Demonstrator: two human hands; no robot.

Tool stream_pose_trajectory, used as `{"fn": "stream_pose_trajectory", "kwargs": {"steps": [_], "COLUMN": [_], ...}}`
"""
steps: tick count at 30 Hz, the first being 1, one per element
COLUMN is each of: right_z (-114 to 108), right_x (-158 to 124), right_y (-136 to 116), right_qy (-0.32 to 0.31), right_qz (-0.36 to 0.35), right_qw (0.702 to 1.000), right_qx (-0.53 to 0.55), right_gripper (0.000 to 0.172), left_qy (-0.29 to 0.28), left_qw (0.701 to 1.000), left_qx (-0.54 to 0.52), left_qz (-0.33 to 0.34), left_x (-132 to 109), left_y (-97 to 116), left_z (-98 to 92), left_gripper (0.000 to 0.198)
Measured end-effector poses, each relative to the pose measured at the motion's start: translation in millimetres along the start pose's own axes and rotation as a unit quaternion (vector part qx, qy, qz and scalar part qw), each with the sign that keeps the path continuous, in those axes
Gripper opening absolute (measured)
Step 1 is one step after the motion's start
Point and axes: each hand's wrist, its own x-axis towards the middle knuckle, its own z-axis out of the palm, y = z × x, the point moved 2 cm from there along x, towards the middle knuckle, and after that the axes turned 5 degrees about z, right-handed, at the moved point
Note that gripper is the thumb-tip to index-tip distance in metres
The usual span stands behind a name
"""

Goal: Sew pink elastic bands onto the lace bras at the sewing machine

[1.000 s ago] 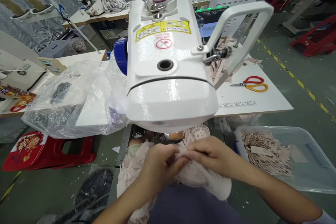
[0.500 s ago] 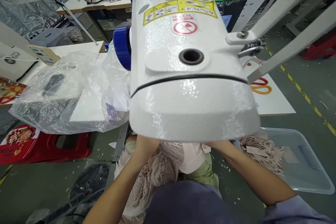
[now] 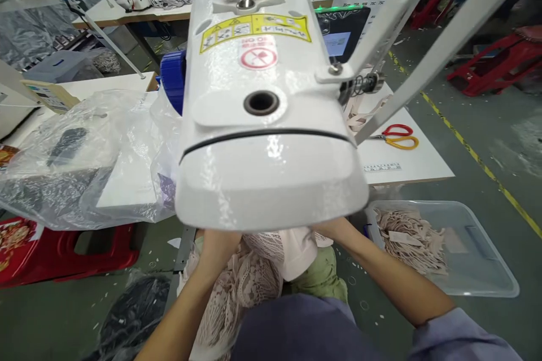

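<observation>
The white head of a sewing machine (image 3: 271,180) fills the middle of the view and covers the fingers of both hands. My left hand (image 3: 222,243) reaches under its front edge, beside pale pink lace fabric (image 3: 258,279) bunched over my lap. On the other side my right hand (image 3: 333,227) goes under the same edge, next to a smooth pale pink piece of fabric (image 3: 298,254). What either hand grips is hidden. A blue knob (image 3: 173,82) sticks out from the machine's left side.
Clear plastic sheeting (image 3: 105,152) lies on the table at left, above a red stool (image 3: 101,254). At right, scissors (image 3: 400,138) rest on the white tabletop (image 3: 423,166). Below it stands a clear bin (image 3: 474,248) holding beige straps (image 3: 410,242). A metal guard (image 3: 444,51) rises from the machine.
The whole view has shifted, so the machine appears further left and more of the right tabletop, with the scissors and a ruler strip, shows. Both hands stay under the machine head.
</observation>
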Motion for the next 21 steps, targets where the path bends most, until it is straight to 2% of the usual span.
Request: {"fn": "stream_pose_trajectory", "kwargs": {"steps": [3, 6, 8, 9, 12, 14, 16, 18, 21], "right_z": [-3.1, -5.3, -6.2, -6.5, -7.4, -8.1, -8.1, -6.9, -4.0], "right_x": [-5.0, -9.3, -11.4, -12.3, -16.1, -19.6, -23.2, -25.7, -27.5], "right_y": [1.3, 3.2, 3.9, 4.2, 6.6, 9.8, 13.3, 15.5, 13.2], "right_qy": [0.0, -0.007, -0.01, -0.012, -0.024, -0.032, -0.042, -0.05, -0.056], "right_qz": [0.024, 0.044, 0.045, 0.044, 0.049, 0.057, 0.062, 0.06, 0.036], "right_qw": [1.0, 0.999, 0.999, 0.999, 0.998, 0.997, 0.997, 0.997, 0.998], "right_qx": [-0.009, -0.012, 0.0, 0.007, 0.022, 0.027, 0.027, 0.017, -0.018], "right_gripper": [0.043, 0.043, 0.045, 0.047, 0.05, 0.05, 0.05, 0.052, 0.055], "left_qy": [-0.001, 0.07, 0.105, 0.095, 0.009, -0.038, -0.058, -0.061, -0.069], "left_qw": [0.999, 0.995, 0.989, 0.989, 0.992, 0.993, 0.994, 0.996, 0.996], "left_qx": [-0.017, -0.05, -0.089, -0.106, -0.121, -0.101, -0.071, -0.036, 0.025], "left_qz": [-0.033, -0.059, -0.055, -0.043, 0.018, 0.053, 0.063, 0.055, 0.059], "left_x": [-16.2, -44.8, -68.6, -80.5, -111.6, -125.7, -133.0, -134.0, -125.3], "left_y": [-8.7, -19.1, -23.7, -24.5, -21.8, -18.7, -17.1, -17.3, -19.4], "left_z": [2.9, 14.6, 29.1, 37.9, 65.5, 82.5, 99.4, 116.4, 136.0], "left_gripper": [0.019, 0.028, 0.039, 0.042, 0.056, 0.073, 0.085, 0.082, 0.056]}}
